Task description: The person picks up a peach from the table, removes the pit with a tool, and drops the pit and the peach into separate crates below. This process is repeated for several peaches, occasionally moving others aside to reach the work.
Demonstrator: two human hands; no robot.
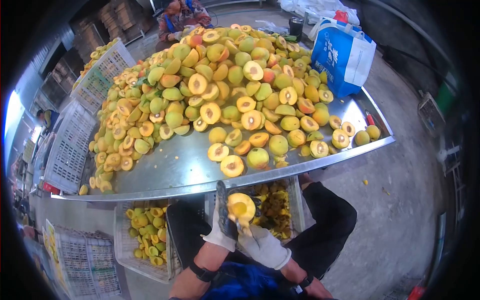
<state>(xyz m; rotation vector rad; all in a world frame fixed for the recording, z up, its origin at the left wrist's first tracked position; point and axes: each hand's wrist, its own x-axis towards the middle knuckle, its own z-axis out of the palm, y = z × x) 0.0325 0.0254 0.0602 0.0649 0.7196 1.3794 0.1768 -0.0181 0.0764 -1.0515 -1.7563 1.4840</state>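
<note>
My left hand (pixel 223 220), in a white glove with a dark coated palm, grips a yellow peach half (pixel 241 206) below the table's front edge. The half's cut face is toward me, with a round hollow in its middle. Just below the fruit is my right hand (pixel 264 246), in a white glove, its fingers curled closed. What those fingers hold, if anything, is hidden. Beyond both hands, a large heap of peach halves (pixel 210 112) covers much of the metal table (pixel 175 172); several show brown pits in their cut faces.
Between my knees stands a crate (pixel 296 202) with peach pieces and brown scraps. To its left, another crate (pixel 120 245) holds hollowed halves. A blue-and-white bag (pixel 340 60) and a red-handled tool (pixel 370 118) are on the table's right side. Another person (pixel 182 20) sits behind the heap.
</note>
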